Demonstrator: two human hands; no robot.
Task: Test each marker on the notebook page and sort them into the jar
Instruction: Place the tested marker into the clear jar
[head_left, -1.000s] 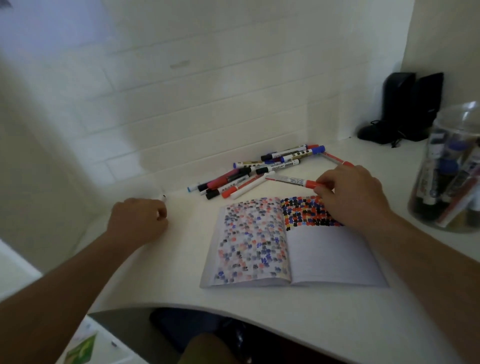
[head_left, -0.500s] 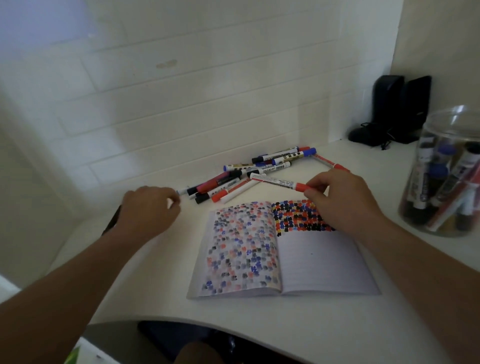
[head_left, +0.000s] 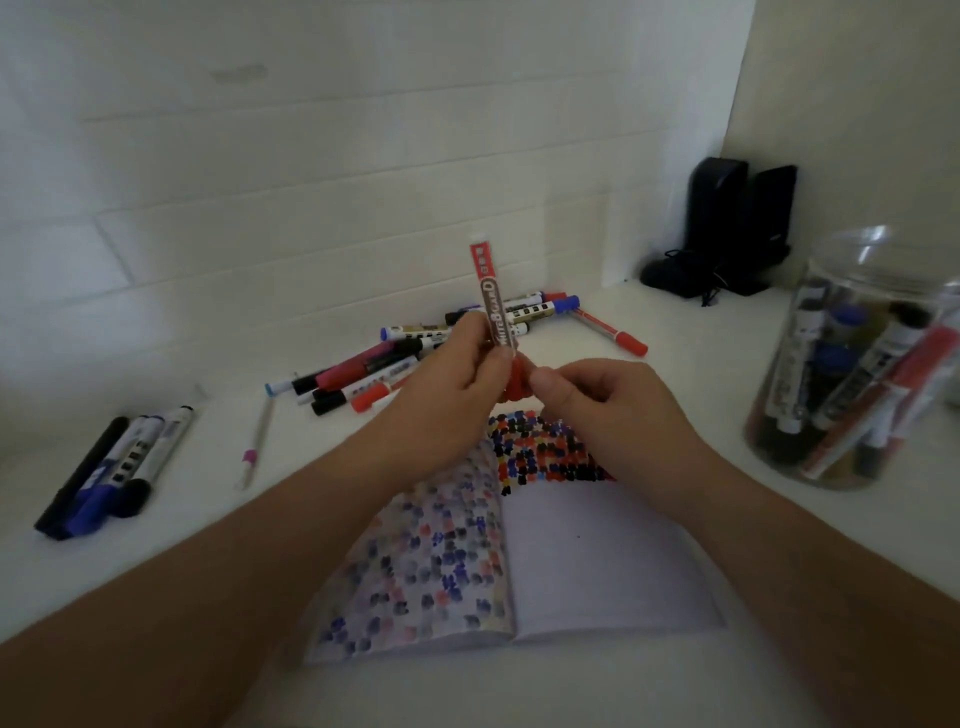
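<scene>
Desk: white top (head_left: 675, 670), white brick wall (head_left: 311, 182) behind, corner at right.
Notebook: open notebook (head_left: 597, 566) flat on desk, near front edge, under both forearms. Left page full of faded colour dabs. Right page has a dense band of red, black and blue dabs along its top, rest blank.
Held marker: red marker (head_left: 491, 296) upright over the notebook's top edge, tail end up, label reads "whiteboard".
Left hand: left hand (head_left: 457, 384) curled round the marker barrel, fingers and thumb clamped on its lower half.
Right hand: right hand (head_left: 613, 410) pinching the red cap (head_left: 517, 387) at the marker's bottom end, thumb toward camera. Hands touching at the cap. Cap on or off: cannot tell, hidden by fingers.
Pile: untested pile (head_left: 415, 358) of red, blue and black markers against the wall, behind the hands. One red-capped marker (head_left: 613, 332) lies at the pile's right end.
Left group: four dark and blue markers (head_left: 111, 473) side by side at far left, well apart from pile.
Thin pen: thin pen (head_left: 257, 441) with pink band between left group and notebook.
Jar: clear jar (head_left: 857, 364) at right edge, upright, holding several markers standing tilted inside.
Corner: two black speakers (head_left: 737, 223) with cable, back right.
</scene>
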